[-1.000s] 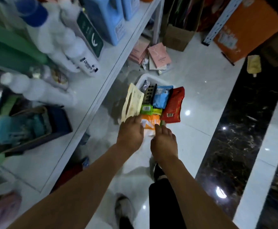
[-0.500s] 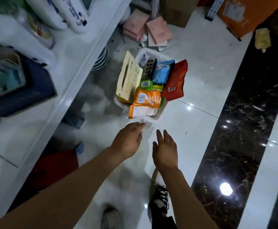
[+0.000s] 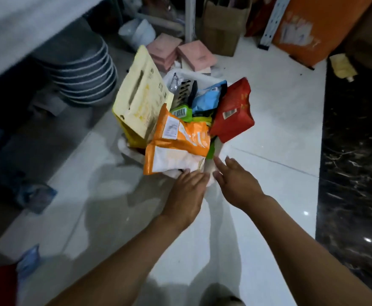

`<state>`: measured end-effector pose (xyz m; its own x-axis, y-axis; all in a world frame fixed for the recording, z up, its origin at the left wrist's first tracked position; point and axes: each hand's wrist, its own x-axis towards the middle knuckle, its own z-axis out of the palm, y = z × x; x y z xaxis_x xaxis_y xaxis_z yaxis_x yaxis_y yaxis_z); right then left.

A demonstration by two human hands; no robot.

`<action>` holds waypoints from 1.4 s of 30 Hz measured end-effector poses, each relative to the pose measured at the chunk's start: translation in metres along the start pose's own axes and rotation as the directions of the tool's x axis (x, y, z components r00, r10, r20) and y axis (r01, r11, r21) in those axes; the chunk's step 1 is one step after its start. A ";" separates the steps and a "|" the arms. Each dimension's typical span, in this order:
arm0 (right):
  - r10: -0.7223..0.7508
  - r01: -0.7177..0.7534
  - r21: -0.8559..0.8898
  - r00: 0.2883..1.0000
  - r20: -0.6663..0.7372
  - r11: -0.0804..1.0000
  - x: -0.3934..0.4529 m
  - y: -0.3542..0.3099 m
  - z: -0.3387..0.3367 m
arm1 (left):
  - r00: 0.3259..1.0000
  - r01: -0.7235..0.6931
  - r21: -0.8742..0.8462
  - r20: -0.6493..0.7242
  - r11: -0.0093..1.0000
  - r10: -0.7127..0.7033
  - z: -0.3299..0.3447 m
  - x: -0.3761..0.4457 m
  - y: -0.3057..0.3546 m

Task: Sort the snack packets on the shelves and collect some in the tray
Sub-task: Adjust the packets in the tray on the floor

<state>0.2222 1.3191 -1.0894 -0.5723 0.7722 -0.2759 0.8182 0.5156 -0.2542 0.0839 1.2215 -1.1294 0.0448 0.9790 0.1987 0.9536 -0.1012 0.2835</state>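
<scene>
A white tray [image 3: 126, 149] stands on the floor, heaped with snack packets. A large yellow packet [image 3: 140, 100] leans at its left, an orange-and-white packet [image 3: 178, 140] hangs over the near edge, and a red packet [image 3: 233, 111] sticks out on the right. Blue [image 3: 209, 98], green [image 3: 181, 111] and dark [image 3: 184, 91] packets lie between them. My left hand [image 3: 185, 195] touches the tray's near edge just under the orange packet, fingers stretched out. My right hand [image 3: 235, 184] reaches toward the near right corner with straight fingers and holds nothing.
A stack of grey bowls [image 3: 81, 69] sits under the white shelf [image 3: 26, 25] at left. Pink boxes [image 3: 193, 56], a cardboard box [image 3: 222, 29] and an orange carton [image 3: 313, 25] stand behind the tray. A dark marble strip [image 3: 355, 151] runs along the right.
Half a second ago both hands hung short of the tray; they have moved forward to its near edge. The view has dropped lower and closer to the tray.
</scene>
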 end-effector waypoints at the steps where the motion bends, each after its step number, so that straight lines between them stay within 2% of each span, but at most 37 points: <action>1: -0.008 0.006 -0.051 1.000 -0.024 0.999 0.002 -0.001 0.006 | 1.000 -0.019 0.019 -0.016 1.000 0.019 0.006 0.001 -0.007; 2: -0.016 0.013 -0.099 0.999 -0.028 0.995 0.001 -0.003 0.009 | 0.998 -0.053 0.038 -0.018 0.998 0.054 0.008 0.004 -0.015; 5: -0.086 0.087 -0.157 0.996 0.016 0.984 -0.009 -0.009 0.008 | 0.983 -0.160 0.113 0.112 0.981 0.147 -0.005 0.011 -0.027; 8: -0.116 0.118 -0.086 0.993 0.030 0.989 -0.022 -0.017 0.010 | 0.979 -0.184 0.185 0.118 0.965 0.164 -0.013 0.010 -0.027; 10: -0.116 0.115 0.021 0.993 0.017 0.993 -0.033 -0.027 0.019 | 0.976 -0.203 0.205 0.116 0.958 0.182 -0.016 -0.002 -0.031; 14: -0.068 0.072 0.212 0.997 -0.025 0.975 -0.038 -0.045 0.034 | 0.961 -0.274 0.141 0.075 0.951 0.266 -0.021 -0.029 -0.058; 17: -0.089 0.085 0.213 0.996 0.007 0.973 -0.032 -0.062 0.038 | 0.945 -0.319 0.132 0.112 0.938 0.306 -0.024 -0.046 -0.083; 22: -0.149 0.151 0.182 0.988 -0.024 0.972 -0.023 -0.098 0.047 | 0.934 -0.335 0.256 0.219 0.907 0.284 -0.046 -0.064 -0.109; 27: -0.237 0.244 0.189 0.970 -0.060 0.951 -0.017 -0.141 0.062 | 0.948 -0.311 0.348 0.178 0.884 0.263 -0.060 -0.098 -0.142; 31: -0.315 0.319 0.161 0.948 -0.053 0.934 -0.011 -0.176 0.069 | 0.951 -0.281 0.427 0.244 0.860 0.189 -0.059 -0.127 -0.174; 33: -0.338 0.339 0.171 0.940 -0.037 0.925 -0.006 -0.195 0.070 | 0.959 -0.222 0.439 0.259 0.870 0.114 -0.064 -0.140 -0.187; 36: -0.366 0.366 0.183 0.930 -0.032 0.912 0.000 -0.229 0.080 | 0.959 -0.115 0.417 0.284 0.902 -0.009 -0.075 -0.160 -0.211; 38: -0.337 0.336 0.195 0.941 -0.027 0.922 0.000 -0.251 0.088 | 0.964 -0.026 0.314 0.259 0.949 -0.059 -0.082 -0.175 -0.224; 42: -0.321 0.315 0.280 0.947 -0.025 0.907 -0.004 -0.286 0.107 | 0.984 -0.008 0.272 0.172 0.962 -0.041 -0.112 -0.198 -0.229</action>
<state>-0.0147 1.1289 -1.1145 -0.8029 0.5752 -0.1562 0.5468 0.6065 -0.5773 -0.1766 1.0314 -1.1288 0.0566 0.9981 0.0224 0.9982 -0.0570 0.0159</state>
